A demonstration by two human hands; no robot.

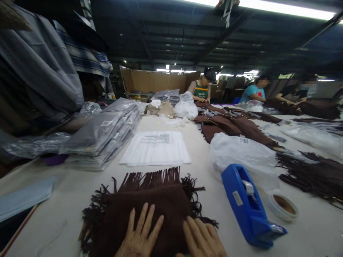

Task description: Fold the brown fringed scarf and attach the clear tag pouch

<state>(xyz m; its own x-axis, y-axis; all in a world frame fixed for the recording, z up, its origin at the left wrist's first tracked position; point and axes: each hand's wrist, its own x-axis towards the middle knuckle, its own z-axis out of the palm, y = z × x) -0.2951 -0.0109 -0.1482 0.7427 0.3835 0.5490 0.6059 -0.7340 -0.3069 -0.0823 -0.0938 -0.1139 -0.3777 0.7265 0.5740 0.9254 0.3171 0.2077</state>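
Observation:
A dark brown fringed cloth (150, 198), folded into a flat rectangle, lies on the table right in front of me, its strands spread along the far edge and both sides. My left hand (140, 232) rests flat on its middle with the fingers spread. On the cloth's right edge lies my right hand (202, 237), fingers stretched out and close together, holding nothing. Just beyond the fringe is a stack of white printed plastic bags (157, 150). A blue tape dispenser (245, 207) stands to the right of my right hand.
Grey goods in clear bags (99, 134) are piled at the left. A roll of tape (282, 206) and a crumpled clear plastic bag (241, 153) lie by the dispenser. More brown cloths (230, 125) cover the table's far right, where several people work. A light blue folded item (26, 196) sits near left.

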